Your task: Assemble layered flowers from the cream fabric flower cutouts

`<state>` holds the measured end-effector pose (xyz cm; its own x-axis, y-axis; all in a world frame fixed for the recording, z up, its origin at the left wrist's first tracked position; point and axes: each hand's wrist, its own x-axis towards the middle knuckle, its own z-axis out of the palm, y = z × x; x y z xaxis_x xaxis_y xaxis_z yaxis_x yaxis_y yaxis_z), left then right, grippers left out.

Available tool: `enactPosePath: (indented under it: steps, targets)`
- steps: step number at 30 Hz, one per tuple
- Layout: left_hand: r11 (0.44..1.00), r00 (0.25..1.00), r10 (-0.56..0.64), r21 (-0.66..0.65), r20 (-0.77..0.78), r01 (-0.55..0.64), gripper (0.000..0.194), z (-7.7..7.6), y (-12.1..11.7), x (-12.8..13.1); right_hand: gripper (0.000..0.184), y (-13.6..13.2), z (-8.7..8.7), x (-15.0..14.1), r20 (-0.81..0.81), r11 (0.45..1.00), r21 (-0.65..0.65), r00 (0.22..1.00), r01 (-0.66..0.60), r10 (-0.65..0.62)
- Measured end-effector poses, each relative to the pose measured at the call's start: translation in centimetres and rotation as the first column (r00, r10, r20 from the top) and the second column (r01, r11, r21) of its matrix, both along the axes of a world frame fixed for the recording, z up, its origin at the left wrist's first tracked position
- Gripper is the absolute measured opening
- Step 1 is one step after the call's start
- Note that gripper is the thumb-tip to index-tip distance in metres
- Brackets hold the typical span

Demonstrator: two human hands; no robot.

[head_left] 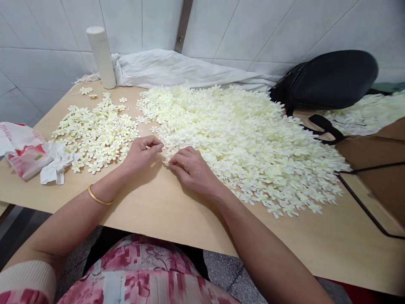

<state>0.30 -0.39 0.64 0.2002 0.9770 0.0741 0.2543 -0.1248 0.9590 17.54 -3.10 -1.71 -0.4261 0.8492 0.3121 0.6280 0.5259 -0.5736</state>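
Observation:
My left hand (143, 153) is closed in a pinch over the table, at the right edge of a pile of small pale-yellow artificial flowers (101, 131). Whatever its fingertips may hold is too small to tell. Close by, my right hand (193, 171) has its thumb and forefinger pressed together, with a tiny thin thing at their tips that I cannot make out. A much larger heap of white-yellow flower petals (228, 126) spreads beyond and to the right of my right hand. The two hands are slightly apart.
A white bottle (101, 59) stands at the back left beside a white cloth (177, 69) along the wall. Crumpled tissue (57, 162) and a red-and-white packet (27, 156) lie left. A black bag (332, 80) and a brown bag (376, 169) are at the right.

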Motion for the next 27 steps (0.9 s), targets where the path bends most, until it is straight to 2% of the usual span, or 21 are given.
enactPosePath:
  steps: [3, 5, 7, 10, 14, 19, 21, 22, 24, 25, 27]
  targets:
    - [0.988, 0.991, -0.084, -0.119, 0.103, 0.096, 0.022, -0.1, -0.1, 0.0, 0.011, 0.0, 0.5, 0.1, -0.306, 0.968, -0.251, 0.95, -0.018, -0.062]
    - [0.967, 0.976, -0.127, -0.196, 0.175, 0.16, 0.028, -0.3, -0.1, 0.0, 0.014, 0.0, 0.8, 0.3, -0.474, 0.903, -0.422, 0.87, -0.085, -0.139]
    - [0.946, 0.958, -0.157, -0.244, 0.239, 0.215, 0.032, -0.4, 0.0, 0.0, 0.021, 0.1, 0.9, 0.5, -0.552, 0.84, -0.525, 0.806, -0.139, -0.212]
    - [0.912, 0.939, -0.179, -0.308, 0.293, 0.27, 0.03, -0.6, 0.0, 0.1, 0.023, 0.2, 0.8, 0.6, -0.569, 0.799, -0.583, 0.775, -0.147, -0.273]
    - [0.884, 0.928, -0.186, -0.357, 0.323, 0.302, 0.017, -0.4, -0.2, 0.1, 0.022, 0.4, 0.5, 0.8, -0.581, 0.799, -0.581, 0.767, -0.156, -0.273]
    - [0.918, 0.948, -0.12, -0.331, 0.295, 0.219, 0.008, 0.0, -0.7, 0.5, 0.02, 0.2, 0.6, 0.6, -0.573, 0.825, -0.548, 0.781, -0.141, -0.247]
    - [0.937, 0.961, -0.073, -0.311, 0.269, 0.158, 0.008, 0.2, -0.9, 0.7, 0.017, 0.0, 0.8, 0.3, -0.52, 0.867, -0.495, 0.82, -0.061, -0.239]
    - [0.944, 0.965, -0.047, -0.303, 0.259, 0.128, 0.008, 0.2, -1.0, 0.9, 0.015, -0.2, 0.9, 0.1, -0.477, 0.905, -0.425, 0.848, 0.006, -0.229]
    - [0.955, 0.967, 0.001, -0.289, 0.253, 0.074, 0.007, 0.2, -1.1, 1.0, 0.012, -0.3, 0.8, -0.2, -0.359, 0.976, -0.16, 0.912, 0.148, -0.197]
    - [0.957, 0.966, 0.023, -0.285, 0.257, 0.053, 0.007, 0.1, -1.0, 1.0, 0.013, -0.4, 0.7, -0.3, -0.286, 0.981, 0.016, 0.941, 0.194, -0.182]
    - [0.954, 0.959, 0.051, -0.299, 0.278, 0.036, 0.008, -0.2, -0.8, 0.9, 0.015, -0.3, 0.5, -0.3, -0.134, 0.915, 0.347, 0.976, 0.207, -0.17]
